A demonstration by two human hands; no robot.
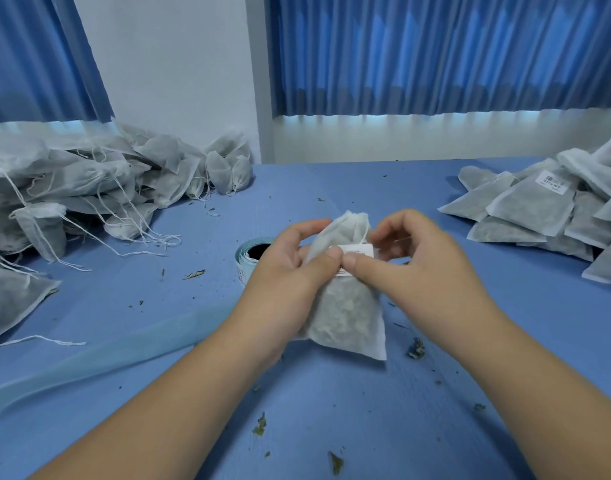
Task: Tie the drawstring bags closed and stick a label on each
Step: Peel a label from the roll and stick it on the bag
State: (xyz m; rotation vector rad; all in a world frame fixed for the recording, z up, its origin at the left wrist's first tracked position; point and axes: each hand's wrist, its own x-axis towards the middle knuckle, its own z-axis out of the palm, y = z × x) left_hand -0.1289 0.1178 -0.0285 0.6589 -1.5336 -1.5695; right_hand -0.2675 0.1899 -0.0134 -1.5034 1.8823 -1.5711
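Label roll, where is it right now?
In the head view the label roll sits on the blue table, just left of centre, partly hidden behind the left hand.

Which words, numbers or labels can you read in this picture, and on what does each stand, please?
Nothing reads clearly.
Label on the held bag: small print, partly covered, too blurred to read.
Second label on a bag in the right pile: dark print, blurred, unreadable.
Label roll: faint marks on its edge, unreadable.

L hand point(290, 271) & R hand point(422, 268) bare, both forearms point(179, 393) bare down to btm frame edge.
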